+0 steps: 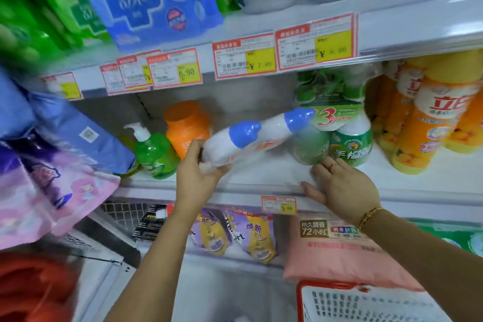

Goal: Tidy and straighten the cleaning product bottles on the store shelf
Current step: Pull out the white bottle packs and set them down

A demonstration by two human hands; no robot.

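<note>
On the shelf (418, 178), right hand (345, 188) lies flat; left hand (196, 172) clamps tilted white bottles (251, 138).

Two bare forearms (162, 256) run from the lower edge of the view up to the wrists, uncovered along all their visible length. Round the right wrist lies a gold-coloured chain bracelet (369, 217) of small chunky links that catch the light, sitting close just behind the right grip (339, 185). A slim gold-coloured ring (333, 165) circles one of that grip's middle fingers, near the knuckle; which finger exactly is hard to tell. The left grip (194, 172) is bare skin throughout, and blur hides finer detail such as the nails.
</note>
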